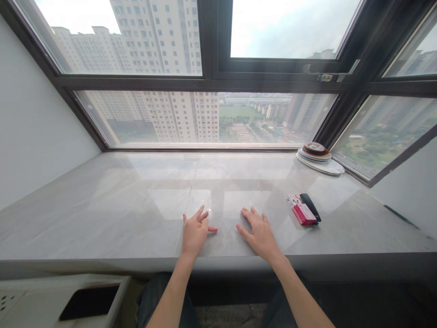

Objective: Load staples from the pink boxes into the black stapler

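Observation:
My left hand is over the front part of a pale marble-look sill, its fingers apart and nothing in it. Close by its fingertips is a small shiny spot or clear item that I cannot make out. To the right, my right hand is palm down at the sill, fingers spread, also holding nothing. Farther right lies a pink and white box, nearest to my right hand, with a black object against its right side.
A stack of round plates or lids stands in the back right corner by the dark window frame. A dark thin strip lies along the right wall. Below the sill at left is a white unit with a black panel.

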